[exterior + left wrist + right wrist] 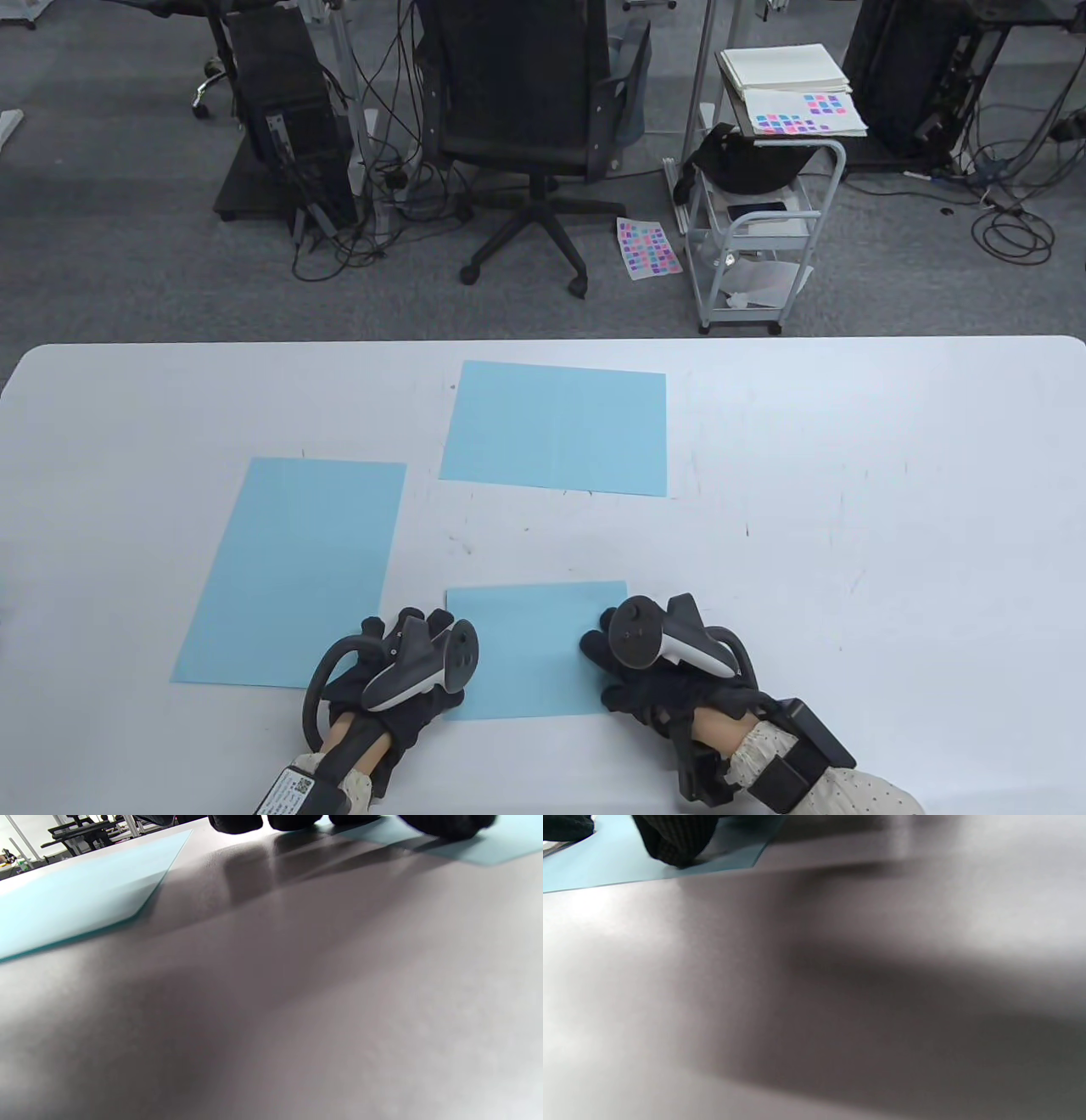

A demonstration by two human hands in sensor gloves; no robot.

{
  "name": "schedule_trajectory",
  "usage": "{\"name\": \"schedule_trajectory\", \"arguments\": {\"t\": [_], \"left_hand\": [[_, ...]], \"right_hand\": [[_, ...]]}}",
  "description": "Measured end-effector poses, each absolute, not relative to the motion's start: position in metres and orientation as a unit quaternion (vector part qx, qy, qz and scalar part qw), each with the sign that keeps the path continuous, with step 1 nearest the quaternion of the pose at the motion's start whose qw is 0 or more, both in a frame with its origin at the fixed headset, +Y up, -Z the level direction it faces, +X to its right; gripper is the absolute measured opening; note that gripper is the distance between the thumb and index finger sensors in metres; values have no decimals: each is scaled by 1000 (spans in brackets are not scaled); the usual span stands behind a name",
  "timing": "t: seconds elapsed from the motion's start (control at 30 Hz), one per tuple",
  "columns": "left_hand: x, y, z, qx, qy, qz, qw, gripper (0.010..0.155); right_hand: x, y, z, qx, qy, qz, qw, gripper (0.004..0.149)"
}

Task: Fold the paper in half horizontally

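Note:
A small light-blue paper [534,649], about half the size of the other sheets, lies flat on the white table [848,526] near the front edge. My left hand [428,645] rests on its left edge, with fingertips [292,820] down on the table and the paper [500,844]. My right hand [607,654] rests on its right edge, and a fingertip [674,844] presses the paper [606,861] near its corner. Neither hand lifts or pinches the sheet. The trackers hide most of the fingers in the table view.
A full-size blue sheet [297,569] lies to the left, just beside my left hand, and also shows in the left wrist view [85,895]. Another blue sheet [556,429] lies farther back at centre. An office chair [543,110] and a cart [764,212] stand beyond the table.

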State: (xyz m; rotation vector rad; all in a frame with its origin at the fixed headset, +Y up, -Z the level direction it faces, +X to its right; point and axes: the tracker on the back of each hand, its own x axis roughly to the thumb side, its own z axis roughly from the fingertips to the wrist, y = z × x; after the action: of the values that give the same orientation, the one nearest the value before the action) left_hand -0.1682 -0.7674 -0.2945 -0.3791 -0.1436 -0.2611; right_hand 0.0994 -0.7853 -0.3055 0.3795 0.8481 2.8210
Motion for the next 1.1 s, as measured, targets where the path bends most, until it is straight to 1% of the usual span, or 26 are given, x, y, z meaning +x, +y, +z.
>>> {"name": "schedule_trajectory", "arguments": {"t": [0.2,0.33,0.53,0.7,0.87,1.1], "left_hand": [[-153,-752,-302,-190,-56,-109,974,68],[-133,-747,-309,-204,-70,-75,974,67],[-96,-751,-318,-223,-102,-62,967,66],[-77,-760,-319,-247,-123,-48,960,66],[-74,-770,-321,-267,-115,-63,955,67],[-79,-773,-322,-265,-107,-73,955,67]], "right_hand": [[100,-785,-306,128,284,946,85,68],[100,-785,-306,128,284,946,86,68],[100,-785,-306,127,281,948,86,68],[101,-785,-306,128,279,948,88,67],[102,-785,-307,130,279,947,88,67],[103,-786,-307,129,279,947,88,67]]}}
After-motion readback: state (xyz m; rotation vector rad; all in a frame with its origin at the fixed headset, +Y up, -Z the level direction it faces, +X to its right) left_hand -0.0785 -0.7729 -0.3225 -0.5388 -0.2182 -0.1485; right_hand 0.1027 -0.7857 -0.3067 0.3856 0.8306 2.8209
